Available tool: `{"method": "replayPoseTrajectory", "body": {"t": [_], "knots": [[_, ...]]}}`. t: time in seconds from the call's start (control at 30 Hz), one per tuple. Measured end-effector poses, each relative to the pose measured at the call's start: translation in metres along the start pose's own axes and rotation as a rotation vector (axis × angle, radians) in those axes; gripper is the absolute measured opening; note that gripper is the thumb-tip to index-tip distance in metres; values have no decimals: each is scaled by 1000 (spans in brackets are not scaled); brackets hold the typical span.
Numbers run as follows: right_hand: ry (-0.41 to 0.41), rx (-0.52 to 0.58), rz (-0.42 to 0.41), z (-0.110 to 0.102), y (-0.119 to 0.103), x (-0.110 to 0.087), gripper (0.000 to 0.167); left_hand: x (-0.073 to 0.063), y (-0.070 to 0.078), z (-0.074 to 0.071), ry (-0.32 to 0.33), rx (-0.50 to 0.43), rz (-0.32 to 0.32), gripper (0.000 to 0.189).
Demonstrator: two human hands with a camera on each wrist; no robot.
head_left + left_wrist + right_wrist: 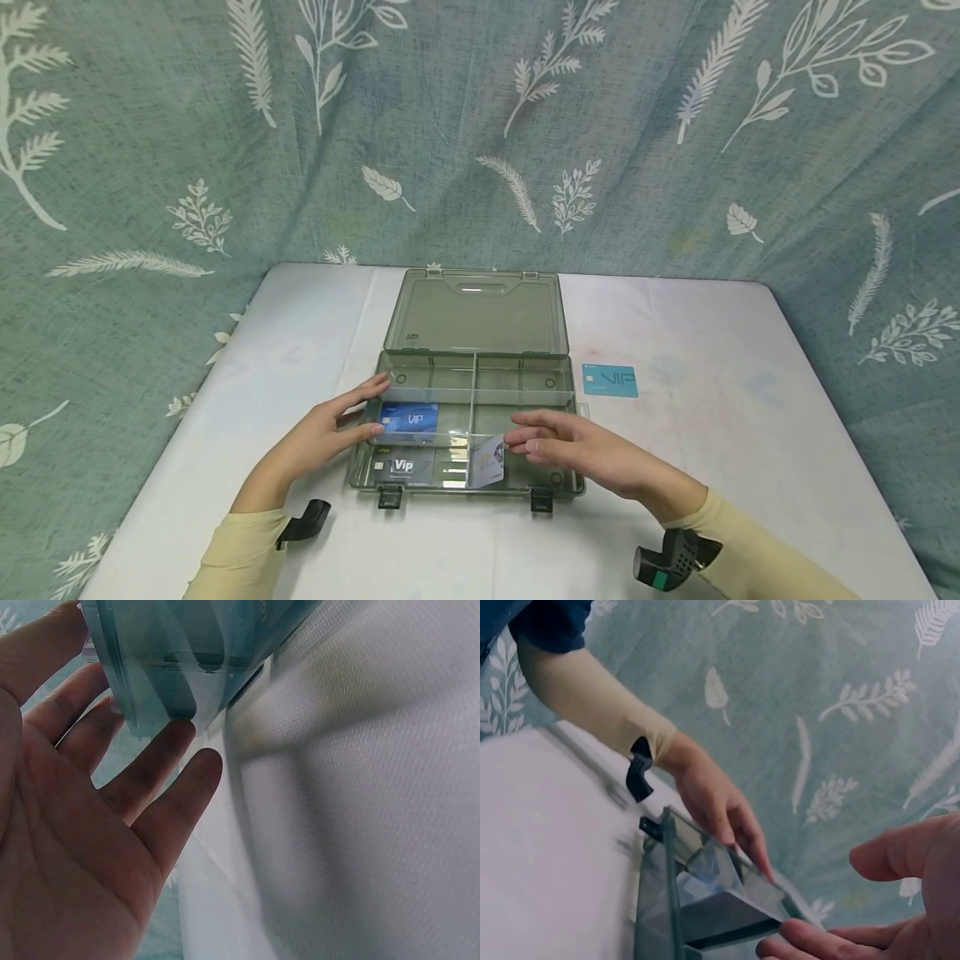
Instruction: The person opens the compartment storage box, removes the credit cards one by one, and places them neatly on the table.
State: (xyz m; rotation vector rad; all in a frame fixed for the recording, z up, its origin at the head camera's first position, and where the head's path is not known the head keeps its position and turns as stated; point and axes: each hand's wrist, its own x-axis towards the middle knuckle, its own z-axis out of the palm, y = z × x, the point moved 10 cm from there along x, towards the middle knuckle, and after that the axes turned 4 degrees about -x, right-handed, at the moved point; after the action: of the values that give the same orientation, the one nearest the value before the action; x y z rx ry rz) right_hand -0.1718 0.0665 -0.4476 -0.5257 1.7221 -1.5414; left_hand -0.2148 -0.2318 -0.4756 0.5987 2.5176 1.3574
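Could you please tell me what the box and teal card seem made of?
Box: probably hard, glossy, tinted plastic, given its see-through walls and bright glints.
Teal card: likely smooth plastic, since it lies flat; coated paper remains possible.

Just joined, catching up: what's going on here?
A person's left hand touches the left side of an open divided box. The right hand is at a pale card tilted in the box's front right; contact is unclear. A blue card and grey card lie in the left half; a teal card is outside.
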Motion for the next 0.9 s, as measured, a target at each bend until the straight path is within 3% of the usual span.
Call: {"method": "replayPoseTrajectory", "body": {"t": [0.27,0.57,0.9], "knots": [[24,-14,-50,1,3,14,55,1,0,0,-2,-4,1,66],[64,-173,-67,9,4,27,41,1,0,0,-5,-7,6,66],[146,-299,-67,12,9,35,39,1,2,0,-4,-3,6,67]]}}
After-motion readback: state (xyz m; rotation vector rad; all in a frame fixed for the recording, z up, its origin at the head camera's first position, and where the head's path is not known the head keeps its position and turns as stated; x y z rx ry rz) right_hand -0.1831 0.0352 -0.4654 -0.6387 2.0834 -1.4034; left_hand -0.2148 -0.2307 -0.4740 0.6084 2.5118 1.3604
